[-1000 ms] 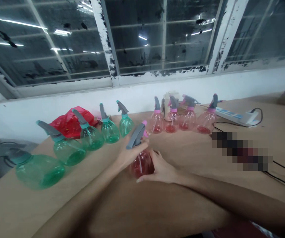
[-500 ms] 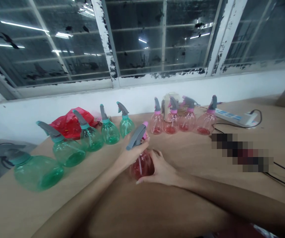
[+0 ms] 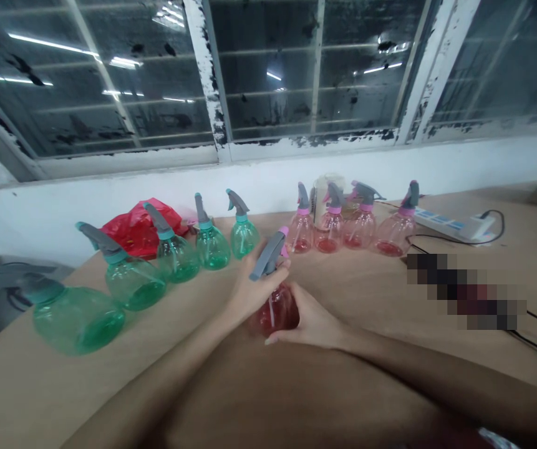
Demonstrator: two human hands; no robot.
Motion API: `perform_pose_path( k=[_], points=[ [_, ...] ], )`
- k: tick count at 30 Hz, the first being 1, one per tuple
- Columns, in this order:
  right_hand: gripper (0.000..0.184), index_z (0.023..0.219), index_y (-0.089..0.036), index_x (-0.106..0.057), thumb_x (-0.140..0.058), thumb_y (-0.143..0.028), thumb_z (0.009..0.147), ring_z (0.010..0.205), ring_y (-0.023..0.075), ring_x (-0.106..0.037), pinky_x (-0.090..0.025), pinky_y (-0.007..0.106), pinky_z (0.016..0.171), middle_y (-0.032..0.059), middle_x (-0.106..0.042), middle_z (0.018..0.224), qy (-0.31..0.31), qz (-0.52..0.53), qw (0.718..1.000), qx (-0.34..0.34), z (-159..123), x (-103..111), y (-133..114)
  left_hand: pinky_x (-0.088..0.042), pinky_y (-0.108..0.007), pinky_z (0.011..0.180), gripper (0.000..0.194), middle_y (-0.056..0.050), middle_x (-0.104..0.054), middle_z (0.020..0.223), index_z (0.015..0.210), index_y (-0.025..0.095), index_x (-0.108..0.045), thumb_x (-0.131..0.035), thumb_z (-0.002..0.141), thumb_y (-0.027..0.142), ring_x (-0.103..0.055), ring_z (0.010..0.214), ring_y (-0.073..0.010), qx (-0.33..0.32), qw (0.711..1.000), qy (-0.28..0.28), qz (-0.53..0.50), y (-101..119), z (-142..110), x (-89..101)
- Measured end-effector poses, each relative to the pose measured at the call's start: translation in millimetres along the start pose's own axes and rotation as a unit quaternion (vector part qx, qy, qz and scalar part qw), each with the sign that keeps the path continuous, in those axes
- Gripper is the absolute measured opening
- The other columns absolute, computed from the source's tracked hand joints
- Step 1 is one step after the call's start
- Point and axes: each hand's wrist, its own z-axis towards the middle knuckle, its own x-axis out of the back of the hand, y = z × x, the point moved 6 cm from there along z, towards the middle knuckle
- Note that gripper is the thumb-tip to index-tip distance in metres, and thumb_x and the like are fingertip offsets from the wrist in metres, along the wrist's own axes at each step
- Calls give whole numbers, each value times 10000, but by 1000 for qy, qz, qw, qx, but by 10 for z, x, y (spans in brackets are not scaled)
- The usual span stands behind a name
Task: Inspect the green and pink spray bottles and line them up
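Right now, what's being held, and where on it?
A pink spray bottle: the left hand grips it around the neck, below the grey trigger head; the right hand cups its round body.

A: Clear, glossy pink plastic forms the spray bottle [image 3: 275, 312] at center frame, under a matt grey plastic trigger head [image 3: 264, 259].

B: And at left?

A: Green bottles [image 3: 212, 247] of smooth, see-through plastic stand before a red bag [image 3: 130, 232], its thin plastic creased and shiny.

B: The tabletop [image 3: 357, 299] across the lower frame?

A: Wood-look, smooth, with a dull sheen. At right, a power strip [image 3: 453, 224] shows smooth white plastic.

B: Above, glossy glass panes [image 3: 268, 109] mirror light streaks; flaking paint roughens the window frame [image 3: 208, 81] over a matt white wall [image 3: 259, 184].
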Motion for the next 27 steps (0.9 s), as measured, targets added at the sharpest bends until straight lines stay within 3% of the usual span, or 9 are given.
perform_pose_path(
  k=[6, 11, 22, 27],
  points=[
    [879, 1275, -219, -333, -788, -427, 552, 1197, 275, -471, -387, 472, 994, 112, -485, 1291, -3, 33, 999, 11, 10, 2, -36, -479, -285, 666, 86, 2, -622, 734, 789, 217, -563, -570, 765, 299, -592, 662, -155, 11, 1000, 23, 6, -39, -6, 2],
    [929, 1322, -227, -295, -779, -436, 558, 1236, 291, -431, -379, 488, 1001, 117, -446, 1342, -12, 8, 1000, 1, 16, -5, -34, -485, -302, 705, 84, -1, -639, 763, 830, 223, -577, -584, 764, 275, -615, 718, -169, -15, 1000, 5, -11, -6, 11, -5],
    [901, 1282, -227, -360, -790, -457, 524, 1168, 287, -501, -418, 483, 958, 108, -511, 1272, -1, 11, 1000, -27, -8, 10, 10, -476, -285, 635, 162, 11, -594, 678, 834, 216, -582, -586, 778, 368, -580, 638, -156, 13, 1000, -4, 6, 0, 3, -8],
    [899, 1259, -231, -382, -801, -455, 495, 1150, 302, -517, -436, 499, 932, 105, -523, 1257, -2, 4, 999, -45, -23, 1, 15, -464, -291, 612, 199, 20, -567, 640, 753, 232, -579, -614, 755, 428, -559, 615, -164, 6, 998, 28, 56, 17, -2, 32]
  ],
)
